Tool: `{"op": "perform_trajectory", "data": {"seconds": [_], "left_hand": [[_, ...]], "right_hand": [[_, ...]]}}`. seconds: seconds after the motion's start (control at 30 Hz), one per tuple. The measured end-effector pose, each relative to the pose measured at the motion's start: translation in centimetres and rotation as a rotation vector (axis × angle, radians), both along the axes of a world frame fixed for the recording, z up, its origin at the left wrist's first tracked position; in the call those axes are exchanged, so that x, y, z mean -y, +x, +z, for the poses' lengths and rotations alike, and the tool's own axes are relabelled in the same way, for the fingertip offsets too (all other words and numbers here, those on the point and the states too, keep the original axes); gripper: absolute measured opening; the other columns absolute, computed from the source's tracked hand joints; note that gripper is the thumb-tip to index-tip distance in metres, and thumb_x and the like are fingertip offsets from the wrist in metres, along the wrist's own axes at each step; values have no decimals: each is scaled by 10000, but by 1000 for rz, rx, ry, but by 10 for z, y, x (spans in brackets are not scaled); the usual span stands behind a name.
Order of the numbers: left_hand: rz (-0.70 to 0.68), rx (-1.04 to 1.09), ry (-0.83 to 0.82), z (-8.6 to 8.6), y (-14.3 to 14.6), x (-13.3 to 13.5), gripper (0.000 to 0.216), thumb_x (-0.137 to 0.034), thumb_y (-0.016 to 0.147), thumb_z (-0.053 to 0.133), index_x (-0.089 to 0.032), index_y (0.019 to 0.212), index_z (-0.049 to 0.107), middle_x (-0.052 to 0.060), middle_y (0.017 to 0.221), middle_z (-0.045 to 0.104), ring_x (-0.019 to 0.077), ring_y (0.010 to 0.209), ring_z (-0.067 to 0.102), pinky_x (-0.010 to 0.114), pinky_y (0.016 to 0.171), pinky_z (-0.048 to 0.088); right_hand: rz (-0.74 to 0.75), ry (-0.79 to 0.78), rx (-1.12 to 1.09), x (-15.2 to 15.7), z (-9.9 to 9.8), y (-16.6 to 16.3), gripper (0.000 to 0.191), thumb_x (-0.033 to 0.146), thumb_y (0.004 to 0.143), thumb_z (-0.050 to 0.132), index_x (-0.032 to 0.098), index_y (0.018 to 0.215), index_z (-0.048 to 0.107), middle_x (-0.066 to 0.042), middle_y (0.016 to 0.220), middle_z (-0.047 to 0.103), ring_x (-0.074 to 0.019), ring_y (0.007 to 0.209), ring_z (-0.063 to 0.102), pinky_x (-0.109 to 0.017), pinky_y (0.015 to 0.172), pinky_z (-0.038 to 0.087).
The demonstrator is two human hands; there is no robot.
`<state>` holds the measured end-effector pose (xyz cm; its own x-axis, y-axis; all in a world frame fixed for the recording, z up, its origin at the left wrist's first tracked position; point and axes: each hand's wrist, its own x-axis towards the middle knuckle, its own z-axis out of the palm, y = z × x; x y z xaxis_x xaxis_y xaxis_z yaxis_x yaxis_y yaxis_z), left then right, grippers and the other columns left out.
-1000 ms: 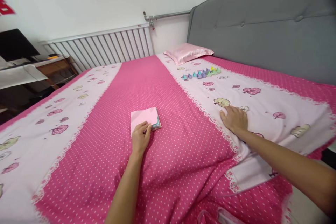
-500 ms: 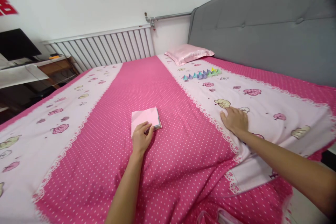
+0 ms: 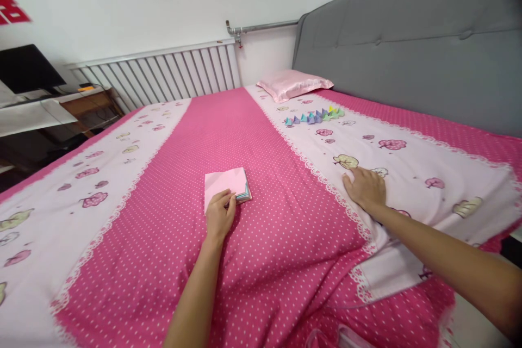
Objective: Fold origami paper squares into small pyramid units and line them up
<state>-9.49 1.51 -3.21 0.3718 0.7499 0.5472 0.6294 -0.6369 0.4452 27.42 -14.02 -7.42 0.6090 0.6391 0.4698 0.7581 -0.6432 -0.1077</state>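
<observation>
Not much moved vs a sec ago tbh. Left hand (image 3: 219,216) stayed at the near edge of the origami paper stack (image 3: 226,182). Its fingers were curled narrow on the near-right corner, touching the pink top sheet. Couldn't tell if a sheet was actually pinched. Stack hadn't shifted, lying flat on the bed (image 3: 253,130). Right hand (image 3: 365,187) was well right of the stack, fingers spread flat on the bedding, holding nothing. Row of folded paper pieces (image 3: 314,116) sat far behind the stack & to the right, pillow (image 3: 293,84) beyond that.
</observation>
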Motion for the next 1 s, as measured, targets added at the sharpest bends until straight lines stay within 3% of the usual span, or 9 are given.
{"op": "perform_trajectory", "data": {"seconds": [1.0], "left_hand": [[32, -21, -24, 2, 1, 2, 333, -369, 832, 435, -178, 886, 703, 81, 1016, 664, 202, 985, 583, 348, 896, 448]], "right_hand": [[1, 1, 2, 0, 0, 0, 419, 389, 847, 347, 108, 1068, 566, -139, 1017, 612, -271, 945, 504, -370, 831, 310]]}}
